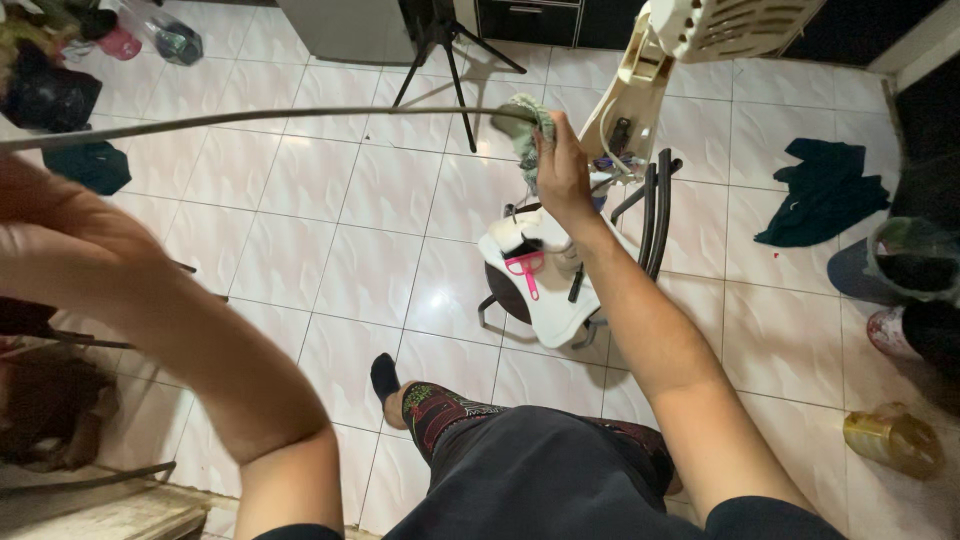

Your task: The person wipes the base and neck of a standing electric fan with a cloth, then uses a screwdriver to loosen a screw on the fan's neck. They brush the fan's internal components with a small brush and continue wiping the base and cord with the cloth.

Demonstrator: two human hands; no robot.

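- Over at the far left of the head view, the left hand (45, 235) is raised close to the camera and blurred; a long thin grey rod (250, 117) runs from it across the frame. The fingers are out of sight, so it cannot be told whether they close on the rod or only steady it.
- Below, on the white tiled floor (330, 260), the person's socked foot (385, 378) is planted.
- At centre right, the right hand (562, 172) is curled tight around a pale green cloth (525, 128), which bunches above the knuckles and wraps the rod's far end.
- The cloth lies inside the fist, pressed between fingers (548, 150) and rod, touching both.
- Wiping well here seems to call for keeping the rod level with the left hand while the right keeps an even squeeze, so the cloth stays wrapped and does not slip off the tip.
- Just beyond the right hand, a cream plastic chair (640, 70) leans above a white part (545, 280) lying on the floor, with a pink brush (526, 268) on it.
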